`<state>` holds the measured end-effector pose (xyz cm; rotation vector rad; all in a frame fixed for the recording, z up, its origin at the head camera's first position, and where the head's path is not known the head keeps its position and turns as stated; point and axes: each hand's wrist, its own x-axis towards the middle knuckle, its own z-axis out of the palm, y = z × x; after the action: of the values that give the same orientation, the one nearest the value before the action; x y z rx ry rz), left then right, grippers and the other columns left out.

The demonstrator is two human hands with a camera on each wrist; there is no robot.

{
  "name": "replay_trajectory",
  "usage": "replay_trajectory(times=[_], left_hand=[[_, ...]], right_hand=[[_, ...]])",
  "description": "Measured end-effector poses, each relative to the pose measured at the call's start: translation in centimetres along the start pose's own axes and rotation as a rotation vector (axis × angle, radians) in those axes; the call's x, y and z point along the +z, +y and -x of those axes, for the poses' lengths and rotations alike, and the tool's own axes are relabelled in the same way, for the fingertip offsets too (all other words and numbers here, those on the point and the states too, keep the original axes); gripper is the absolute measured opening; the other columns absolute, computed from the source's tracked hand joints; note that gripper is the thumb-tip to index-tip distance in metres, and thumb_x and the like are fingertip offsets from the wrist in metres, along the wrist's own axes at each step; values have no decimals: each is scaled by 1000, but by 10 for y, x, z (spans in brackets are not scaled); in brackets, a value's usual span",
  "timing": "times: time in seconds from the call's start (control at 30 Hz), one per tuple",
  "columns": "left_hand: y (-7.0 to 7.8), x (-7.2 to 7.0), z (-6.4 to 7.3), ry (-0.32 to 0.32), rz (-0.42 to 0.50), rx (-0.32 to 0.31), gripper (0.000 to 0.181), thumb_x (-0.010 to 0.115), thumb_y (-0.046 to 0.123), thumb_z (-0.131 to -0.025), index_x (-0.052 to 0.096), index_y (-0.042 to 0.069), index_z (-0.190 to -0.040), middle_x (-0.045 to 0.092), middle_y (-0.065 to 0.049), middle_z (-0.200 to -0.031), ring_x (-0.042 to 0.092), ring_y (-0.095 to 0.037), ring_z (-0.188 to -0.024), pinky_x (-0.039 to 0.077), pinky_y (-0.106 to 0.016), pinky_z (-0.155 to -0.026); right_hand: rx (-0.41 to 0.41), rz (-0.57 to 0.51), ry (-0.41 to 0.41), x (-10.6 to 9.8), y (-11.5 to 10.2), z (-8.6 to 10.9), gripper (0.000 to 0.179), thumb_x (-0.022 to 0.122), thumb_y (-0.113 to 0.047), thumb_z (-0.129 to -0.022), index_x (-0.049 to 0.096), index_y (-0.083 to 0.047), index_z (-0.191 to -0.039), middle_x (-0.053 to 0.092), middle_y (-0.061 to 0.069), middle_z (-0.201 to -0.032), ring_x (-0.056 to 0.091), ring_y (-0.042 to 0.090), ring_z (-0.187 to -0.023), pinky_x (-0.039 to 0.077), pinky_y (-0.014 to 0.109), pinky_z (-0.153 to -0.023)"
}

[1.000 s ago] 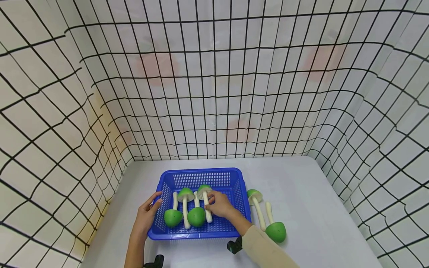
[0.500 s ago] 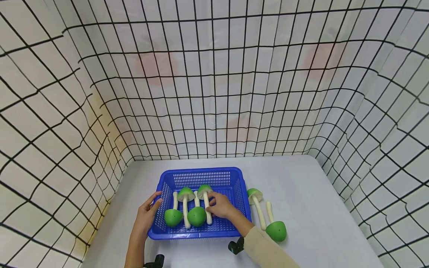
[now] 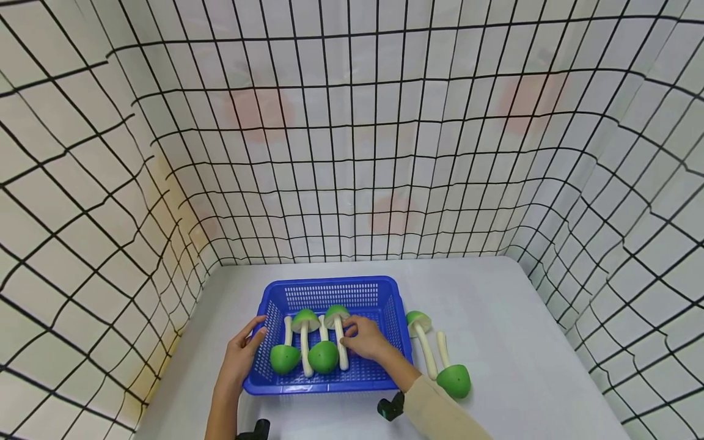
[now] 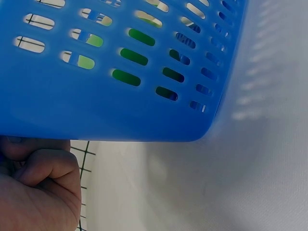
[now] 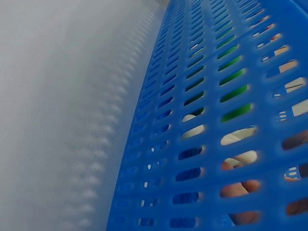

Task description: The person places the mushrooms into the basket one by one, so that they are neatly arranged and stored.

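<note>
In the head view, a blue plastic basket (image 3: 330, 386) holds several toy mushrooms with green caps and cream stems, laid side by side with caps alternating far and near. My left hand (image 3: 242, 351) grips the basket's left rim, its curled fingers (image 4: 53, 166) showing under the rim in the left wrist view. My right hand (image 3: 364, 339) reaches over the basket's right side, fingertips right at the stem of the rightmost mushroom (image 3: 341, 348) inside, thumb and forefinger parted. Through the basket's slots, the right wrist view shows parts of the right hand's fingers (image 5: 236, 190) beside a pale stem.
Two more toy mushrooms lie on the white table (image 3: 522, 366) right of the basket: one (image 3: 426, 351) with its cap away from me, another (image 3: 453, 380) with its cap nearer. Black grid netting (image 3: 352, 153) over white sheeting encloses the back and both sides.
My right hand has shifted slightly to the right, its fingertips moving from over the stem to the stem's right edge. The left hand, basket and mushrooms stay in place.
</note>
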<state>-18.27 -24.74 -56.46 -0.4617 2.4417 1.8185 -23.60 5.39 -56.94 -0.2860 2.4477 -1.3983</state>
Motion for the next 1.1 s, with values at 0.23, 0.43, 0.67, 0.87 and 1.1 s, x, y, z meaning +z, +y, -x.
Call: replay_trajectory(times=[0.23,0.43,0.67,0.87,1.1], left_hand=[[0,1,-1,-6,-6,10,57,54,58,-92,47,33,-142,30,-14,-158,37,-43,-140,32,-62,-107],[1,1,-2,-9,-7,6,54,54,55,-94,47,32,-142,29,-14,-159,35,-43,-141,30,-62,-109],[1,-1,-1,-11,-16,-6,53,54,54,-94,46,32,-142,26,-14,-160,27,-44,-144,25,-65,-110],[1,-1,-1,-6,-18,-10,49,53,49,-97,46,32,-143,27,-15,-160,29,-45,-143,26,-65,-109],[0,-1,0,-9,-18,-11,50,53,51,-96,46,33,-143,27,-15,-160,29,-45,-143,27,-65,-109]], right_hand=[[-61,89,74,-5,3,2,42,74,-18,-83,61,-1,-120,71,10,-99,66,17,-80,53,31,-66],[-82,48,77,-15,0,6,41,73,-17,-84,61,1,-119,69,16,-104,68,20,-84,55,33,-68],[-105,36,110,-28,0,10,42,74,-19,-85,60,0,-120,68,15,-107,67,21,-90,56,32,-72],[-151,55,128,-44,-6,17,41,73,-19,-86,59,-2,-122,67,16,-111,67,22,-93,56,31,-74],[-190,49,159,-61,-5,25,37,73,-17,-86,61,-8,-119,68,12,-110,67,19,-94,56,28,-77]])
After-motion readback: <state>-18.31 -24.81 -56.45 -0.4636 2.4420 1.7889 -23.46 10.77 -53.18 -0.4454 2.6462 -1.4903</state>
